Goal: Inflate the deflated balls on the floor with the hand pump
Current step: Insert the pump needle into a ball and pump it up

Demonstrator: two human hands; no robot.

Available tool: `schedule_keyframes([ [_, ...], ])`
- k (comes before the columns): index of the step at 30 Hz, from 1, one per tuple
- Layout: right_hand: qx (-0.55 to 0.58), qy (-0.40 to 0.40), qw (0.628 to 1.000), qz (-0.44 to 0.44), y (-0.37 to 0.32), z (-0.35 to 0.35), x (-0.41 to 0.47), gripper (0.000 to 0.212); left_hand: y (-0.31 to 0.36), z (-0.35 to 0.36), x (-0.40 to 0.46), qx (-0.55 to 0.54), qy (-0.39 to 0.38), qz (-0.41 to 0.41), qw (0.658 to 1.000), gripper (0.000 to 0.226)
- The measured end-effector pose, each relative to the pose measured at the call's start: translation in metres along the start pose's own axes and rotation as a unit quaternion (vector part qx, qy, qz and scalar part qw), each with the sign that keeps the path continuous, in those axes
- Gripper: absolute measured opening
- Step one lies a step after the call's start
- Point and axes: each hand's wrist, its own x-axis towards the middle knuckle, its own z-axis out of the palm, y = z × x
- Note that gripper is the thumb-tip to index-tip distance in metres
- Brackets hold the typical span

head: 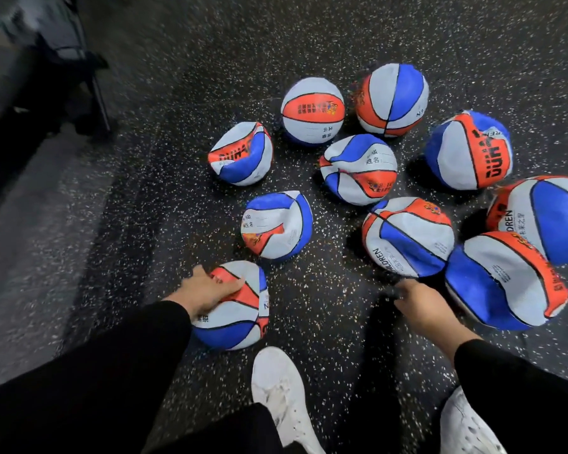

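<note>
The light is rather dim and soft, coming from above. The balls [358,168] throw short, weak shadows on the dark speckled floor [309,34]. There is no strong glare. The picture is blurred by motion, mostly at the left edge and the top corners, and the wide lens bends the edges.

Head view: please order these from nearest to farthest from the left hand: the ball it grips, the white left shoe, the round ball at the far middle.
1. Ball it grips, under the left hand, bottom left.
2. White left shoe, lower middle.
3. Round ball, far middle.
</note>
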Motion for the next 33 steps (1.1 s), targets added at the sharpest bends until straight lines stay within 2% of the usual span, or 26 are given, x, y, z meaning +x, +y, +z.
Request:
schedule_keyframes([
  [1,0.010,0.006,1.000,0.002,-0.005,-0.001,-0.002,0.021,-0.008,0.005,0.003,-0.051,-0.025,-0.004,0.998,0.134],
  [3,0.029,0.028,0.999,-0.004,-0.017,-0.004,-0.008,0.024,-0.016,0.012,0.008,-0.067,-0.034,0.004,0.997,0.119],
  [6,0.057,0.056,0.995,-0.056,-0.045,-0.011,-0.018,0.027,-0.018,0.012,0.013,0.020,0.008,0.046,0.999,0.068],
  [7,0.069,0.052,0.993,-0.079,-0.057,-0.013,-0.020,0.027,-0.016,0.010,0.011,0.058,0.008,0.064,0.996,0.058],
  [10,0.108,-0.004,0.987,-0.116,-0.099,-0.019,-0.031,0.032,-0.004,0.009,-0.012,0.101,-0.019,0.111,0.988,0.049],
  [13,0.186,-0.055,0.977,-0.091,-0.131,-0.020,-0.047,0.055,0.015,0.008,-0.047,0.131,-0.030,0.185,0.973,0.047],
  [16,0.279,-0.092,0.955,-0.030,-0.156,-0.041,-0.077,0.090,0.048,-0.005,-0.102,0.064,-0.023,0.278,0.958,0.048],
  [17,0.320,-0.102,0.942,-0.019,-0.163,-0.055,-0.089,0.093,0.061,-0.011,-0.119,0.030,-0.011,0.306,0.951,0.049],
  [21,0.491,-0.106,0.863,-0.047,-0.185,-0.127,-0.142,0.065,0.107,-0.051,-0.204,-0.070,0.079,0.386,0.917,0.043],
  [24,0.544,-0.052,0.834,-0.069,-0.195,-0.177,-0.182,0.042,0.120,-0.088,-0.268,-0.146,0.083,0.469,0.867,0.036],
  [27,0.611,-0.051,0.788,-0.060,-0.195,-0.217,-0.230,0.029,0.117,-0.111,-0.310,-0.298,0.075,0.476,0.824,0.020],
  [28,0.622,-0.057,0.778,-0.067,-0.192,-0.225,-0.243,0.030,0.114,-0.113,-0.320,-0.354,0.042,0.460,0.813,0.032],
  [30,0.639,-0.066,0.761,-0.084,-0.182,-0.231,-0.260,0.038,0.102,-0.105,-0.334,-0.426,-0.113,0.389,0.809,0.068],
  [32,0.660,-0.068,0.742,-0.097,-0.176,-0.231,-0.274,0.045,0.092,-0.093,-0.346,-0.437,-0.270,0.335,0.790,0.070],
  [33,0.672,-0.065,0.731,-0.101,-0.173,-0.231,-0.278,0.047,0.089,-0.087,-0.351,-0.440,-0.304,0.324,0.781,0.070],
])
